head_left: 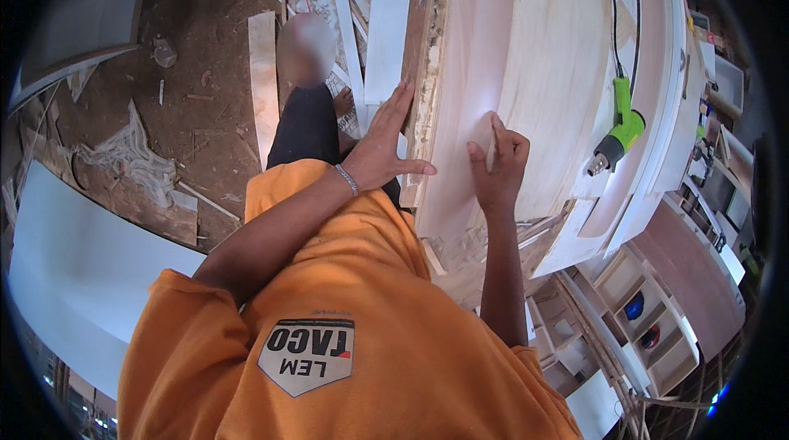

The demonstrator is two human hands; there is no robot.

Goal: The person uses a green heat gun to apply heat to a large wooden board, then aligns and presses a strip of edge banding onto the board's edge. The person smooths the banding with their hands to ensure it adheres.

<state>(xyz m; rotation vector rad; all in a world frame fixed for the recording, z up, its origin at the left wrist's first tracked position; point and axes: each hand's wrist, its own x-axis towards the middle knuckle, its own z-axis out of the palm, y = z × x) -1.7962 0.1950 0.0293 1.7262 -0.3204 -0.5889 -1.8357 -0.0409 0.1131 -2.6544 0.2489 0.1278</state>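
Observation:
My left hand (382,144) lies along the rough, chipped edge of a wooden panel (542,70), its fingers stretched out and the thumb reaching over the edge. A pale, glossy sheet or strip (468,54) covers the side of the panel nearest me. On that surface rests my right hand (500,165), with index finger and thumb extended and the other fingers curled; nothing shows in it. Farther right, a green and black heat gun (622,132) lies on the panel, its nozzle toward me and its black cord running away to the far side.
White and bare wood strips (347,21) lie on the brown floor at the far left of the panel. Crumpled clear plastic (136,156) and scraps litter the floor. A white curved board (90,251) is at left; an open wooden shelf unit (645,308) is at right.

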